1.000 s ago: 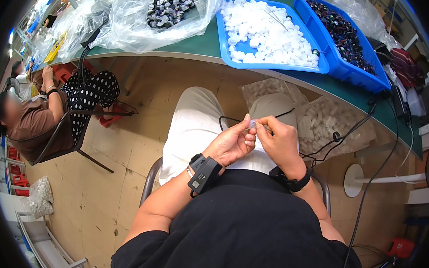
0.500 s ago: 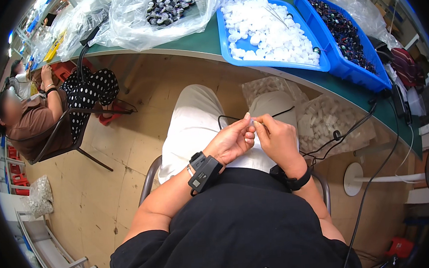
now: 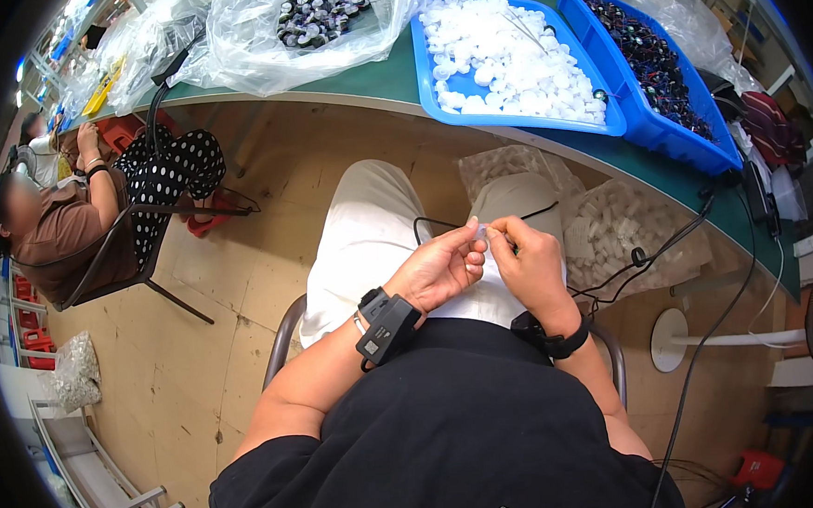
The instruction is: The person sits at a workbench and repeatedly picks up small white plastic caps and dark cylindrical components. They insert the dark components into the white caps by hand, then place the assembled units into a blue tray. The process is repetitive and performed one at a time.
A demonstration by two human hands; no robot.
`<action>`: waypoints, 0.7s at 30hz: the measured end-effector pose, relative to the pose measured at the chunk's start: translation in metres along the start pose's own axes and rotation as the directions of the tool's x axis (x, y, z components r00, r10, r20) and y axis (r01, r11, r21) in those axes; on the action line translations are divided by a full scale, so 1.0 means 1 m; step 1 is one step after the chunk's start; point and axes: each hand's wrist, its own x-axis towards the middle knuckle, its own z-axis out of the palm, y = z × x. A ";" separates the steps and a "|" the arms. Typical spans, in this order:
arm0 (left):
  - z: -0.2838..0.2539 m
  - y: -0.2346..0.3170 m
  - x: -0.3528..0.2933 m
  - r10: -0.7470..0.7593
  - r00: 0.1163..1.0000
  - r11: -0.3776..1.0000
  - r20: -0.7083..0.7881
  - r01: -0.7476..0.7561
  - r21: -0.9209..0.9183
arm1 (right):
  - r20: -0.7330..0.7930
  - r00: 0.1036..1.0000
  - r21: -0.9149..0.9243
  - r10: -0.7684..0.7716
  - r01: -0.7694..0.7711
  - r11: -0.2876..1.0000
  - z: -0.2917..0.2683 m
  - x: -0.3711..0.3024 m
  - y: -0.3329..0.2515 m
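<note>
Above my lap, my left hand (image 3: 440, 269) pinches a small translucent whitish piece (image 3: 482, 234) between thumb and forefinger, its other fingers curled. Close on its right, my right hand (image 3: 530, 263) has its thumb and forefinger pressed together at the edge of that piece. Whatever sits inside the right pinch is too small and covered to make out. On the green table ahead, a blue tray (image 3: 473, 120) holds many white translucent round caps (image 3: 492, 48).
Beside the tray stands a blue bin (image 3: 698, 148) of dark wired parts. Dark round parts (image 3: 322, 12) lie in a clear bag (image 3: 255, 54). Bags of white pieces (image 3: 629, 231) sit below the table edge (image 3: 397, 105). Black cables (image 3: 639, 256) hang at right. A seated person (image 3: 69, 219) is at left.
My right hand's fingertips have shifted slightly, and more of the translucent piece shows between the hands. My left hand stays nearly in place.
</note>
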 end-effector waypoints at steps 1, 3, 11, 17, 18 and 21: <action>0.001 -0.001 -0.001 0.013 1.000 0.999 -0.012 -0.012 0.036 | 0.004 1.000 0.041 0.024 -0.024 0.999 0.001 0.000 0.001; 0.005 -0.001 -0.002 0.039 0.999 0.995 -0.035 -0.036 0.089 | 0.011 0.998 0.139 0.067 -0.067 0.988 0.004 0.000 0.004; 0.000 -0.001 0.000 0.013 1.000 0.999 -0.025 -0.014 -0.039 | -0.013 1.000 -0.127 -0.028 0.026 0.992 0.000 0.000 -0.006; -0.001 -0.003 0.001 0.030 0.999 0.999 -0.011 -0.030 0.016 | -0.028 0.976 -0.247 -0.215 0.201 0.948 0.006 0.000 0.004; 0.000 -0.003 0.000 0.054 0.998 0.998 -0.024 -0.053 0.045 | -0.018 0.973 -0.257 -0.231 0.218 0.941 0.008 0.000 0.005; 0.003 -0.003 -0.002 0.098 0.994 0.991 -0.053 -0.093 0.092 | 0.005 0.963 -0.271 -0.268 0.260 0.927 0.010 0.001 0.007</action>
